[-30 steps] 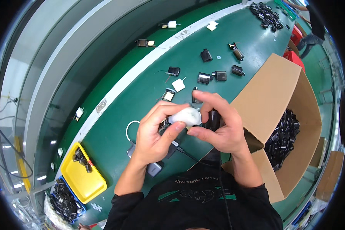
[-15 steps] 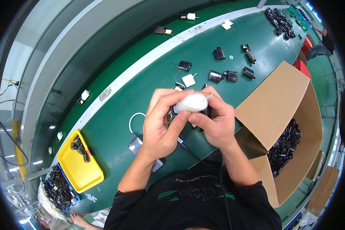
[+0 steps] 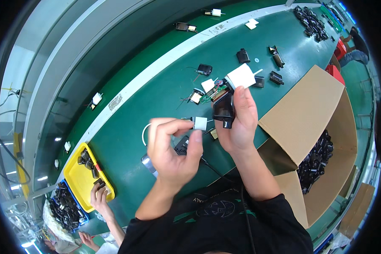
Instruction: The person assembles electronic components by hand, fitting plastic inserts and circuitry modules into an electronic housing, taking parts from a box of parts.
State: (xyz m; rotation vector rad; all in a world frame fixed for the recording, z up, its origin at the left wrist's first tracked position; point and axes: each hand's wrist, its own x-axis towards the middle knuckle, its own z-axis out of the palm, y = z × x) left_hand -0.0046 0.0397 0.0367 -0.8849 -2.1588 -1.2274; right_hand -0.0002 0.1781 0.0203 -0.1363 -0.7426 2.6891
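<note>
My right hand point(image 3: 243, 120) is closed around a small dark translucent casing point(image 3: 224, 108) with a short spout at its lower end. Just above my fingertips, a white block point(image 3: 241, 76) with a thin pin juts out of the same grip. Beside it, a green circuit board point(image 3: 213, 94) with thin wires shows; whether it joins the casing I cannot tell. My left hand point(image 3: 173, 148) is raised, its thumb and index finger apart and slightly blurred. Right at those fingertips is a grey-white block point(image 3: 200, 123) with a pin, apparently behind the hand.
Several dark casings point(image 3: 242, 56) and white blocks point(image 3: 252, 24) lie about the green table point(image 3: 127, 139). An open cardboard box point(image 3: 302, 112) at right holds many dark parts. At left, a co-worker's hand point(image 3: 99, 197) reaches into a yellow tray point(image 3: 78, 186). A cable point(image 3: 213, 167) crosses toward me.
My hands have come apart: the right has moved up slightly with the dark casing and white block, the left has dropped away to the left. A co-worker's hand has entered the yellow tray.
</note>
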